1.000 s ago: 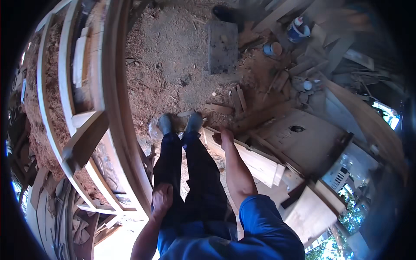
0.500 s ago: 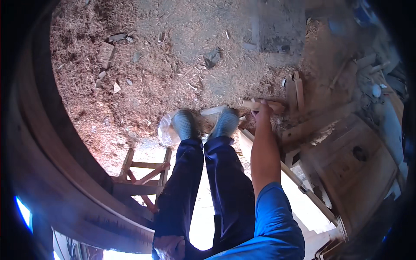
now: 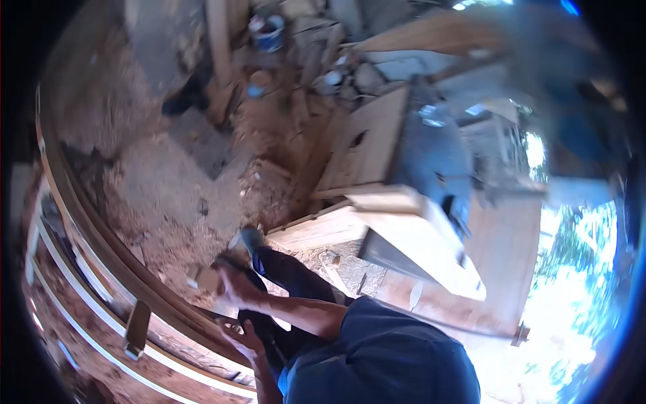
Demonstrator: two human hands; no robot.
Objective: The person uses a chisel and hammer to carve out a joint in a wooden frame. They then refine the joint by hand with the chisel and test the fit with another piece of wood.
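Note:
My right hand [image 3: 235, 288] is closed around a short piece of wood [image 3: 207, 279], held in front of my legs beside the long timber workbench. Its pale end points left, and motion blurs its outline. Just below it, my left hand [image 3: 246, 339] is at the bench's inner edge, with its fingers apart and nothing visible in them. To the left, another wooden block [image 3: 137, 328] lies across the pale rails [image 3: 101, 319] of the bench.
Wood shavings and scraps cover the floor [image 3: 178, 195]. Right of my legs stand pale wooden boards [image 3: 323, 229] and a wooden panel [image 3: 367, 138]. A small bucket [image 3: 268, 35] and piled offcuts lie farther off. Bright outdoor light and foliage show at the right.
My view has swung right. My right hand has lifted a piece of wood from the floor near my feet and brought it toward the bench. My left hand has come into view.

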